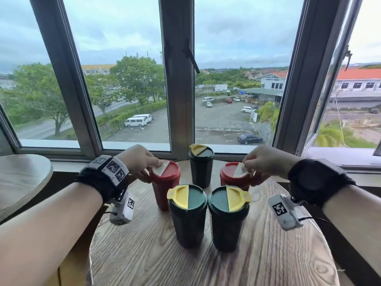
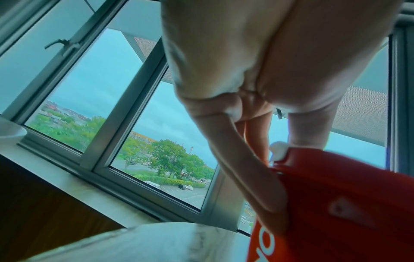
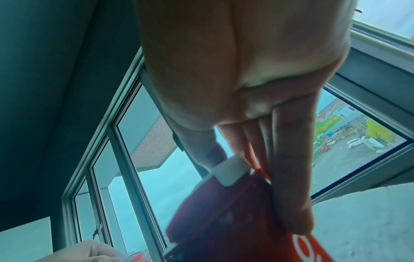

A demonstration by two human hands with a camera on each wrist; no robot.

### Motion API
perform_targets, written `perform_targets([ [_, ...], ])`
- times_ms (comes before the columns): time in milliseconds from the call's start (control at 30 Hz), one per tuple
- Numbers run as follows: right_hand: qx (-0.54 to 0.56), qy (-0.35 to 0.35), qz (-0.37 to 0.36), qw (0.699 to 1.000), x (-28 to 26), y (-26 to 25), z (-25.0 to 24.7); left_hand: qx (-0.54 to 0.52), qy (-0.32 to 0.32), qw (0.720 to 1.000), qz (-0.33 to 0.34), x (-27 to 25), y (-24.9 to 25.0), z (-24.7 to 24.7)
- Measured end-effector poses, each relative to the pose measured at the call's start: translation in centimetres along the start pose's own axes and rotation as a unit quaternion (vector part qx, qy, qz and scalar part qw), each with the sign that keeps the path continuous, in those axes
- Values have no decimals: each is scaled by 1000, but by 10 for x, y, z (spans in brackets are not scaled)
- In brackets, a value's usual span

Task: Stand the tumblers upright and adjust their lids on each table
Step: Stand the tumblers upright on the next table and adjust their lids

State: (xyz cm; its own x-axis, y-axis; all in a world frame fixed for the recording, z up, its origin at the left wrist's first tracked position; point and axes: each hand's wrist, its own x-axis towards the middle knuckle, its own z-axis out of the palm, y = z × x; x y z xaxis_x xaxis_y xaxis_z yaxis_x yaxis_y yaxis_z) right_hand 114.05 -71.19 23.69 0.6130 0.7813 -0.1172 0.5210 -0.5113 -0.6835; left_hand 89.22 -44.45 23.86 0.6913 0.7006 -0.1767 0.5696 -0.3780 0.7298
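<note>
Five tumblers stand upright on a round wooden table (image 1: 206, 265). My left hand (image 1: 151, 170) grips the lid of the left red tumbler (image 1: 162, 195), thumb on its white flap (image 1: 161, 169) and fingers curled round the rim. My right hand (image 1: 250, 172) grips the lid of the right red tumbler (image 1: 231, 179) the same way, pinching its white flap (image 1: 239, 171). The left wrist view shows the left hand (image 2: 280, 159) on the red lid (image 2: 336, 195). In the right wrist view the right hand (image 3: 244, 170) holds the red lid (image 3: 224, 212) by its flap (image 3: 230, 170).
Three dark green tumblers with yellow flaps stand between and in front of the red ones: back (image 1: 201, 168), front left (image 1: 188, 219), front right (image 1: 226, 221). A second round table (image 1: 20, 182) is at the left. The window frame (image 1: 177, 79) rises just behind the table.
</note>
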Motion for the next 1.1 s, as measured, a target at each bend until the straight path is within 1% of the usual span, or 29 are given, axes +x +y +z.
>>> perform_targets([
  [67,6,4,0,1000,2,-5,3,-24,-6,1000,3,3,7,9],
  [200,10,4,-11,1000,10,-10,9,-41,-14,999,11,8,20,26],
  [400,14,-24,-32,999,15,-19,16,-44,-39,998,21,9,29,43],
  [567,12,-34,-43,998,18,-21,21,-41,-50,997,33,4,31,50],
  [900,0,-31,-42,999,16,-24,22,-47,-40,997,45,-2,24,54],
  [1100,6,-26,-36,999,18,-19,23,-44,-12,997,63,-1,20,61],
])
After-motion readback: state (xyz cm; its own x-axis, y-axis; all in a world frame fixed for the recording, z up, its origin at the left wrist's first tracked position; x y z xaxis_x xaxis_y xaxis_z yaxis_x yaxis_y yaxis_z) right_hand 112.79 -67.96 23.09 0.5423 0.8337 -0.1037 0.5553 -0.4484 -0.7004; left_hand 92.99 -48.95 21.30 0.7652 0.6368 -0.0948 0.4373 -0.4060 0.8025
